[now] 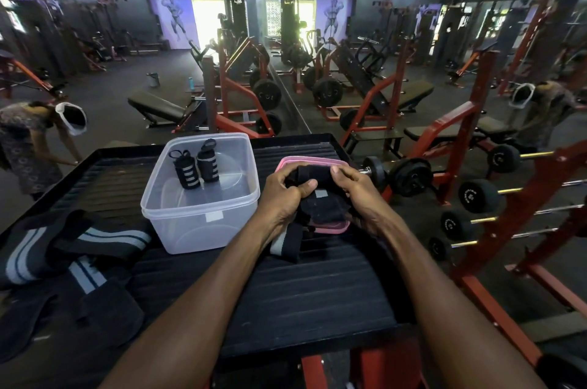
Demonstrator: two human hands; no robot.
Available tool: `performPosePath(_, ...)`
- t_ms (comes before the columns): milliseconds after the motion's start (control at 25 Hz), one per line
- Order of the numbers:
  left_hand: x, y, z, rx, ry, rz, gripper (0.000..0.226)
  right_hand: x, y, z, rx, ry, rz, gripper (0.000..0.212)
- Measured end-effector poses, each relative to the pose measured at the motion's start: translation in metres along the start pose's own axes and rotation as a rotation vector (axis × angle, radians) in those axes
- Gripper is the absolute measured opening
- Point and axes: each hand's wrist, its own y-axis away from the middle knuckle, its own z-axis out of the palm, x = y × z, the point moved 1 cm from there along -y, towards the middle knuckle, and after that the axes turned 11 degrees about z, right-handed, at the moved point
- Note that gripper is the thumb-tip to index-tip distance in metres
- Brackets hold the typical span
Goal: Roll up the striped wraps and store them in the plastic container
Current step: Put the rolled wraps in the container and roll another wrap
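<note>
Fingers (287,174) of the left hand (282,195) and of the right hand (354,190) curl around one black striped wrap (314,185), gripping its rolled upper part from either side; its loose striped tail (284,242) hangs onto the ribbed black platform (286,293). The hands work above a pink-rimmed lid (317,225). Just left stands the clear plastic container (200,217), holding two rolled wraps (197,168) (upright, side by side). Unrolled striped wraps (73,249) lie at the platform's left edge. Dumbbells (476,201) sit on a red rack at right.
</note>
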Motion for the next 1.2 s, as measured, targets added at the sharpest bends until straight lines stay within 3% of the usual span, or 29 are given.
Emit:
performPosePath(240,0.0037,0.0023,0.0038,-0.079,0.164,-0.137,0.022,-0.002,0.0008,-0.0013,0.018,0.031,-0.072,0.018)
performPosePath(360,0.0016,0.0002,0.0022,-0.029,0.103,-0.114,0.015,-0.0031,0.0029,0.0007,-0.028,-0.004,-0.039,0.017)
performPosePath(560,0.0034,0.0012,0.0021,-0.035,0.01,-0.044,0.026,0.0016,-0.004,-0.0018,0.006,-0.024,-0.025,0.027)
performPosePath(760,0.0059,0.0011,0.0014,-0.054,0.109,-0.135,0.026,0.0034,-0.0045,-0.0044,0.005,-0.027,-0.116,0.027)
performPosePath(920,0.0065,0.0026,0.0019,0.01,0.036,-0.048,0.014,0.0015,-0.0056,-0.0035,-0.032,-0.026,-0.119,0.031)
performPosePath(1080,0.0038,0.0025,0.0,-0.041,-0.11,0.087,0.03,0.0001,-0.0015,0.0031,-0.047,-0.067,-0.012,0.016)
performPosePath(1200,0.0014,0.0027,0.0007,-0.079,-0.129,0.121,0.032,0.0011,-0.0018,0.0038,0.007,-0.05,-0.063,0.014)
